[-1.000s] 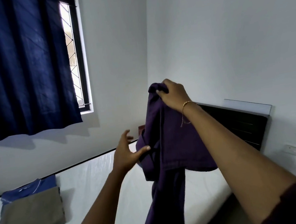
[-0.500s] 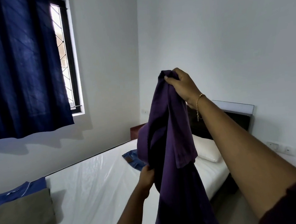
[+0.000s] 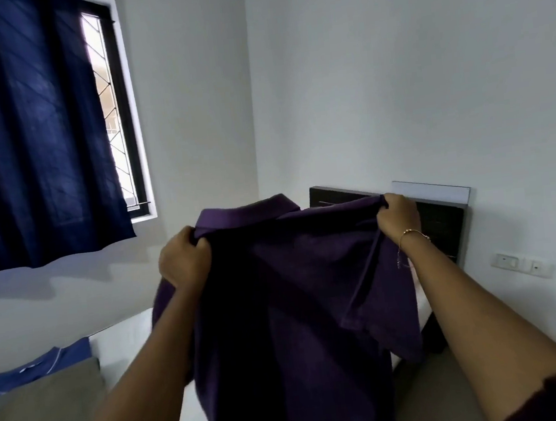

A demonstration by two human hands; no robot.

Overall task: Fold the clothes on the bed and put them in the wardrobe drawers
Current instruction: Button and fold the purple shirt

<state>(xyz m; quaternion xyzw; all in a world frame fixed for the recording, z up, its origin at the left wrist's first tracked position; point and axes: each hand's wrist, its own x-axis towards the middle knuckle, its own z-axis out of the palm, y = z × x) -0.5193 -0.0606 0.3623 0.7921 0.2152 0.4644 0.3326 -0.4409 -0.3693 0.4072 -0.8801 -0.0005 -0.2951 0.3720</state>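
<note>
I am holding a dark purple collared cotton shirt (image 3: 312, 292) up in the middle of the frame, spread between both hands above the white-sheeted bed (image 3: 126, 343). My left hand (image 3: 185, 257) is gripping one shoulder of it with fingers curled into the cloth, and my right hand (image 3: 399, 216), with a thin gold bracelet (image 3: 413, 233) at the wrist, is pinching the other shoulder. At the lower left a folded grey-brown garment (image 3: 41, 417) is lying over a folded blue garment (image 3: 42, 363) on the bed.
</note>
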